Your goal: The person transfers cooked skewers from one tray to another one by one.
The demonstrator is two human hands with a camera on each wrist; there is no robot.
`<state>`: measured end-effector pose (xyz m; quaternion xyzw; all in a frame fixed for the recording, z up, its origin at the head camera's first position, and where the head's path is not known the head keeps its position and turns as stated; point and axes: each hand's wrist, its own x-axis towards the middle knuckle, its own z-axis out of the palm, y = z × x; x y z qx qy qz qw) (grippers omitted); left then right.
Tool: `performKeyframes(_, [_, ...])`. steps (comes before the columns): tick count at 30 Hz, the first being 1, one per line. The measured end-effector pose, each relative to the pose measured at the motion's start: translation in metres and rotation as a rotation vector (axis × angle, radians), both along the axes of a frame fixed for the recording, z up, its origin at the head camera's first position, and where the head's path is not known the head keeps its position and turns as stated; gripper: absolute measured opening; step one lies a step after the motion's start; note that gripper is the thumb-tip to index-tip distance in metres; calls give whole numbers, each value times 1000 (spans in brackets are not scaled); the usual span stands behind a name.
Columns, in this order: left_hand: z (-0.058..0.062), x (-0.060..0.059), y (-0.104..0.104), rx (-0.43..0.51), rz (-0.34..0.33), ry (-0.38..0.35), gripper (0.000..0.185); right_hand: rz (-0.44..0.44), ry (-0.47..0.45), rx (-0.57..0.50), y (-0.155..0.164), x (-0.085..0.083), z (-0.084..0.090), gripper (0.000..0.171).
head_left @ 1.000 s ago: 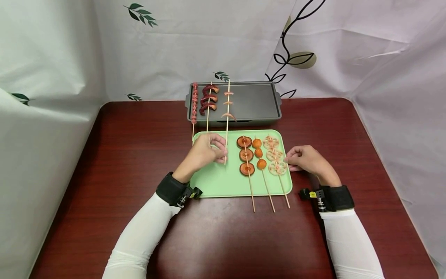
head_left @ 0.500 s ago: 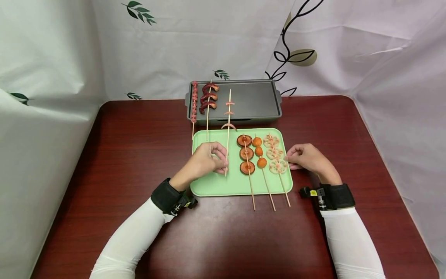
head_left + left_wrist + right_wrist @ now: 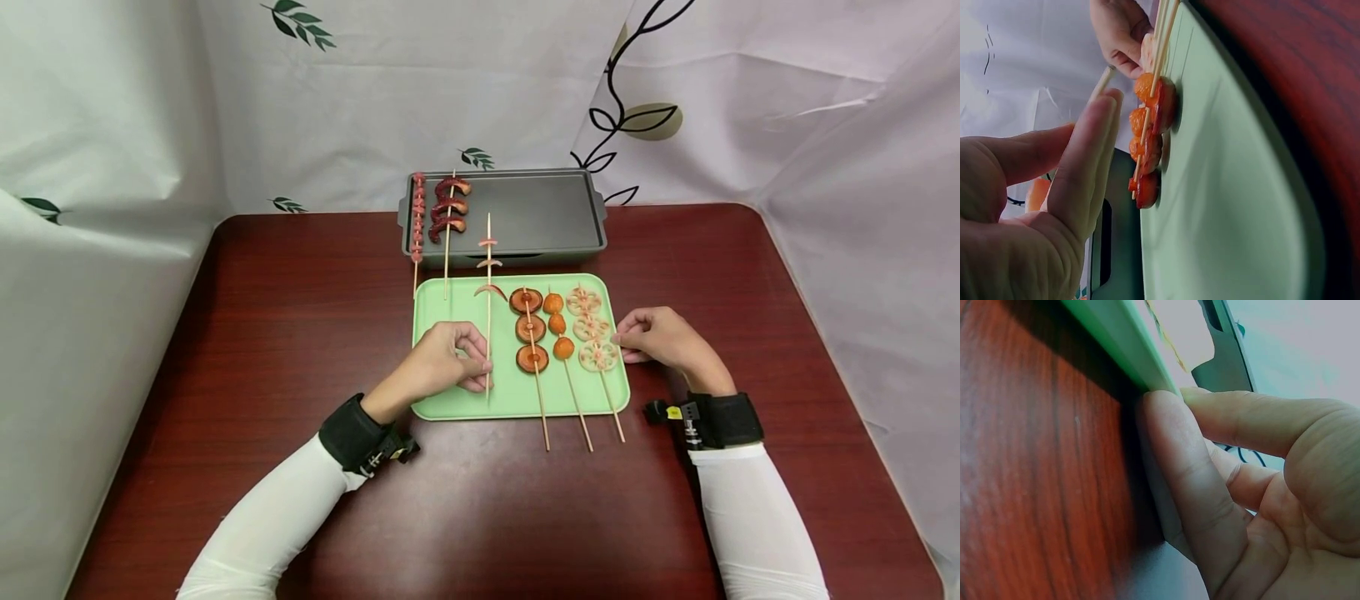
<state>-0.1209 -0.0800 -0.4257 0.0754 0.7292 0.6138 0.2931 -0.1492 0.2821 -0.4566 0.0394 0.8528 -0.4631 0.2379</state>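
Note:
A green tray (image 3: 457,310) lies mid-table with three skewers on its right half: round brown slices (image 3: 529,329), orange balls (image 3: 557,327) and lotus-root slices (image 3: 591,328). My left hand (image 3: 447,364) pinches the lower end of a thin skewer (image 3: 488,287) carrying small pink curved pieces, which reaches from the tray toward the dark griddle pan (image 3: 547,218). The left wrist view shows fingers (image 3: 1088,156) against that stick (image 3: 1102,81). My right hand (image 3: 660,338) grips the tray's right rim, fingers (image 3: 1175,469) curled under the edge (image 3: 1122,344).
Two loaded skewers, one of small pink pieces (image 3: 417,221) and one of dark red curled pieces (image 3: 448,215), lie on the pan's left end with sticks overhanging. The red-brown table (image 3: 285,317) is surrounded by white leaf-printed cloth (image 3: 112,125).
My left hand has drawn the thin skewer back toward me, off the pan; its pieces now lie over the pan's front edge and the tray. The right hand stayed put.

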Motion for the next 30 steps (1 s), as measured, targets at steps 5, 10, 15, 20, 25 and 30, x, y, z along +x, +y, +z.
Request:
performKeyframes(5, [-3,6,-1,9,-12,-33,9,2,1,-9,0,0,-1,23])
performKeyframes(10, [-7,13,-2,8,-36,-60,9,5,4,-11,0,-1,-1,23])
performKeyframes(15, [-11,18,-4,-4,-66,-58,10,4,-3,-7,0,-1,0,23])
performKeyframes(20, [-14,21,-6,-1,-90,-62,9,9,-7,-3,0,-1,0,23])
performKeyframes(25, [-18,23,-7,15,-106,-75,9,7,-10,-3,0,-1,1,24])
performKeyframes(30, [-19,21,-7,7,-105,-104,9,5,-15,-3,0,-1,1,24])
